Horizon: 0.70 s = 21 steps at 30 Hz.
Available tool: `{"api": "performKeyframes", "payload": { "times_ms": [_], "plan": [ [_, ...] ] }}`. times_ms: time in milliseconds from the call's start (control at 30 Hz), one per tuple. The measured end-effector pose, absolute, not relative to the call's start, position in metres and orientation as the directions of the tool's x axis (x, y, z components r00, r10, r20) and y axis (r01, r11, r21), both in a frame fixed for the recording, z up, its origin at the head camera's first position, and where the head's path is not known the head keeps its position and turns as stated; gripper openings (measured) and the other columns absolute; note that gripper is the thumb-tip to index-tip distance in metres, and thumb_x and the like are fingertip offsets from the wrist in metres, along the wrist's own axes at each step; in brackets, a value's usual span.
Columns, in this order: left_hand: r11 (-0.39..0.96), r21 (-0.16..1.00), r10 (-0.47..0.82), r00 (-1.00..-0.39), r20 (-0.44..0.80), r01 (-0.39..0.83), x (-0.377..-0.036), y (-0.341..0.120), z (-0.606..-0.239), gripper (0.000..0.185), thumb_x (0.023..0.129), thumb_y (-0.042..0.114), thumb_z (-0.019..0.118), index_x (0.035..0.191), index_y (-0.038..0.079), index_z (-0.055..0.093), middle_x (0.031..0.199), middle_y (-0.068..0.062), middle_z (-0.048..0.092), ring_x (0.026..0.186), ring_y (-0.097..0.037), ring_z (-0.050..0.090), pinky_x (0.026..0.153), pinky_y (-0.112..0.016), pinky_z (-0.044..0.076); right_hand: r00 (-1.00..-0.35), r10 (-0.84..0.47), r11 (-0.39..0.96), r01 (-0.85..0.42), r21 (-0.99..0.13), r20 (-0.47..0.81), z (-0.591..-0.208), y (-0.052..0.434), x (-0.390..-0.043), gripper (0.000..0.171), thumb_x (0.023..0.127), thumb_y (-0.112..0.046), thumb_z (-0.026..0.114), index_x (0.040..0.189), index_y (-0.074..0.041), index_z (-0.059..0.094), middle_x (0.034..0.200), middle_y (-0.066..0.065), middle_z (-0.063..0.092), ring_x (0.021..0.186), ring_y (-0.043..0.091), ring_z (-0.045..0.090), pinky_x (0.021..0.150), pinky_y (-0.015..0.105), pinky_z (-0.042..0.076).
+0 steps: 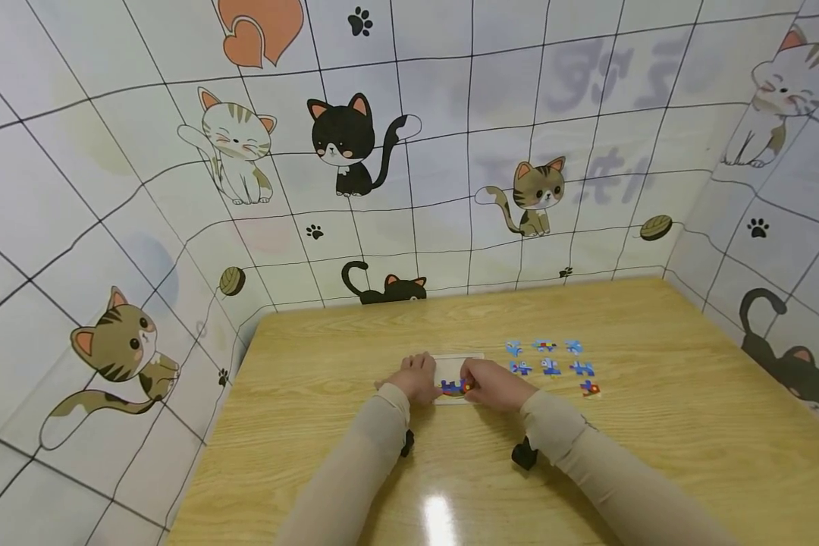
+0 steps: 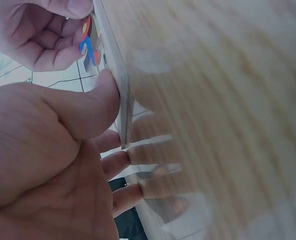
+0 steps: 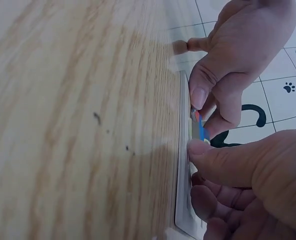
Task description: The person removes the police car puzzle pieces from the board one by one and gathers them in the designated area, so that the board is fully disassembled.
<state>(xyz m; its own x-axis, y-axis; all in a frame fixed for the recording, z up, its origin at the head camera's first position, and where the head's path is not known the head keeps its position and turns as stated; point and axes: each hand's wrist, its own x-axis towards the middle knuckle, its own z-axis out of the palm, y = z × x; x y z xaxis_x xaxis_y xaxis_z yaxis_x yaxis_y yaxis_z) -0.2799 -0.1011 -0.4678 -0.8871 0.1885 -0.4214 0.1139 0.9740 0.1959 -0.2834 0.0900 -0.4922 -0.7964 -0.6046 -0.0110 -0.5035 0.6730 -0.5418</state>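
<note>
Seven pieces (image 1: 550,362) lie loose beside my right hand (image 1: 494,385), which pinches one piece (image 1: 454,387) onto the tray (image 1: 459,364) that my left hand (image 1: 415,378) grips.

Bare wooden table (image 1: 314,425) leftward; loose puzzle pieces (image 1: 550,362) just right of both hands.

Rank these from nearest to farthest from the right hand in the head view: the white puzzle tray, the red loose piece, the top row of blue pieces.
1. white puzzle tray: under the right hand, touching its fingers.
2. red loose piece: on the table, to that hand's right.
3. top row of blue pieces: farther back and to the right, toward the wall.
</note>
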Motion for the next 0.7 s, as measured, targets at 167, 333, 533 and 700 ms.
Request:
{"api": "performKeyframes", "payload": {
  "times_ms": [167, 333, 533, 700],
  "plan": [
    [0.977, 0.193, 0.167, -0.884, -0.438, 0.088, -0.2789, -0.1000, -0.4674, 0.077, 0.097, 0.046, 0.052, 0.156, 0.021, 0.009, 0.163, 0.001, 0.007, 0.149, -0.022, 0.006, 0.096, -0.078, 0.024, -0.809, -0.588, 0.685, -0.494, -0.536, -0.007, -0.4907, 0.0891, -0.2828, 0.019, 0.086, 0.001, 0.069, 0.102, -0.002, 0.059, 0.089, 0.003, 0.059, 0.078, 0.013, 0.052, 0.071, 0.032, 0.047],
    [0.980, 0.182, 0.152, -0.891, -0.427, 0.080, -0.2788, -0.1000, -0.4693, 0.076, 0.097, 0.046, 0.051, 0.156, 0.021, 0.011, 0.162, 0.003, 0.009, 0.149, -0.022, 0.007, 0.096, -0.078, 0.024, -0.797, -0.603, 0.681, -0.526, -0.510, 0.017, -0.4909, 0.0900, -0.2833, 0.021, 0.086, 0.001, 0.068, 0.107, -0.001, 0.063, 0.089, 0.001, 0.060, 0.079, 0.011, 0.053, 0.072, 0.032, 0.048],
    [0.977, 0.189, 0.166, -0.896, -0.411, 0.094, -0.2761, -0.1001, -0.4681, 0.072, 0.097, 0.045, 0.051, 0.156, 0.021, 0.016, 0.162, 0.003, 0.011, 0.149, -0.023, 0.008, 0.093, -0.080, 0.024, -0.771, -0.635, 0.675, -0.581, -0.455, 0.043, -0.4871, 0.0910, -0.2795, 0.020, 0.087, -0.002, 0.067, 0.108, 0.000, 0.068, 0.087, 0.002, 0.061, 0.075, 0.012, 0.052, 0.068, 0.031, 0.046],
    [0.979, 0.187, 0.159, -0.894, -0.420, 0.086, -0.2763, -0.1006, -0.4681, 0.071, 0.098, 0.045, 0.051, 0.156, 0.022, 0.017, 0.162, 0.004, 0.010, 0.149, -0.022, 0.007, 0.095, -0.079, 0.024, -0.783, -0.620, 0.695, -0.574, -0.433, 0.044, -0.4894, 0.0932, -0.2769, 0.023, 0.088, -0.005, 0.068, 0.111, -0.003, 0.068, 0.092, 0.003, 0.058, 0.077, 0.011, 0.053, 0.068, 0.029, 0.048]
  ]
}}
